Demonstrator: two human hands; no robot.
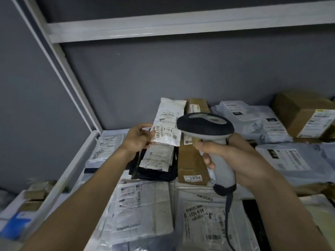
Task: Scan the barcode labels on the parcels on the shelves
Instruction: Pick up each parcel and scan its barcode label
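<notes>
White parcel point(168, 122) pinched upright in left hand point(138, 137); right hand point(233, 158) fingers round scanner point(208, 134).

The left hand point(138, 136) pinches the lower edge of a white parcel point(169, 122), holding it upright above the shelf point(76, 160). The right hand point(233, 160) grips a grey handheld barcode scanner point(208, 131), its dark head just beside the parcel's label point(165, 132). Below lie a long cardboard box point(192, 160) and white mailers point(145, 211).

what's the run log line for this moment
step: scanning | left hand: holds white parcel up | right hand: grips scanner aimed at its label | other parcels: on shelf
</notes>
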